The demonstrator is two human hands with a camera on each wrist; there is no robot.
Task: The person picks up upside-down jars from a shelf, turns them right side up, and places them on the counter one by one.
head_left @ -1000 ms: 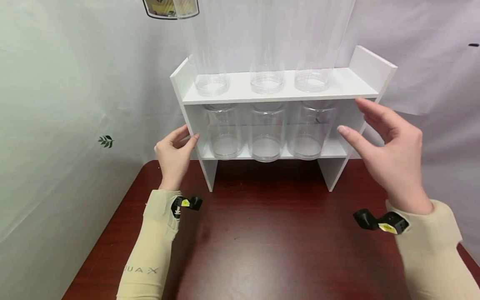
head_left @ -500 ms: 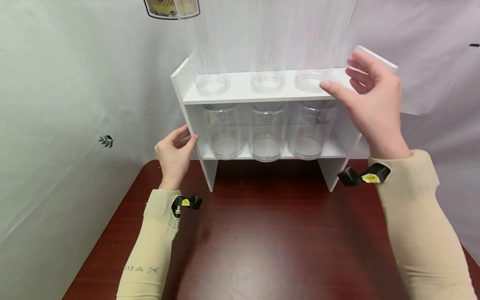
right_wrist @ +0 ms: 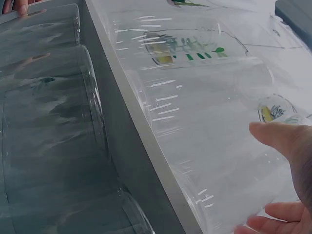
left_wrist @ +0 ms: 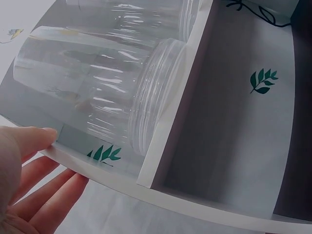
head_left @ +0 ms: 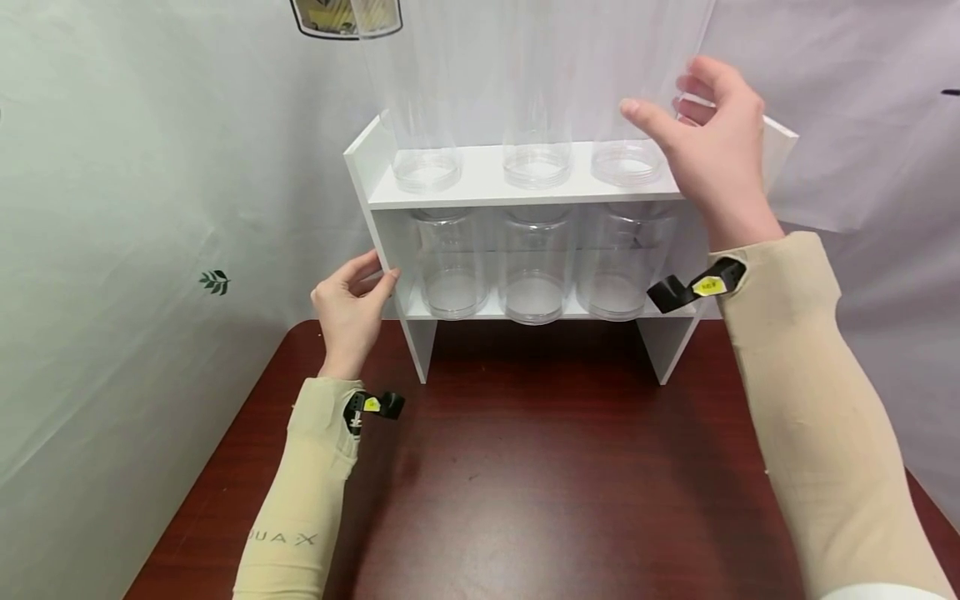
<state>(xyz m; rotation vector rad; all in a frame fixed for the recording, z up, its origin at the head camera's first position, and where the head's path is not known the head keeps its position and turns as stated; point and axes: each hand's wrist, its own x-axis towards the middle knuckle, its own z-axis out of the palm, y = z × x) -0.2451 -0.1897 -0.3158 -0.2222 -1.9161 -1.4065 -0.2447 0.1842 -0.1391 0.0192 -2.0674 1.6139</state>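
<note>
A white two-tier rack (head_left: 600, 200) stands on the table. My left hand (head_left: 348, 312) pinches the rack's left side panel (left_wrist: 117, 187) between thumb and fingers. On the upper shelf are a left clear jar (head_left: 426, 171), a middle clear jar (head_left: 536, 167) and a right clear jar (head_left: 628, 162), their tops running out of the head view. My right hand (head_left: 716, 150) is raised at the right jar's upper part, thumb and fingers spread apart around its right side. In the right wrist view, the thumb (right_wrist: 278, 134) overlaps that jar's clear wall.
Three more clear jars, including a middle one (head_left: 534, 292), stand on the lower shelf. The dark red table (head_left: 517, 467) stretches out in front of the rack. White cloth (head_left: 172, 167) with leaf prints hangs behind and to the left.
My right hand has risen from beside the lower right of the rack, moving up and left to the right jar on the upper shelf. My left hand stays on the side panel.
</note>
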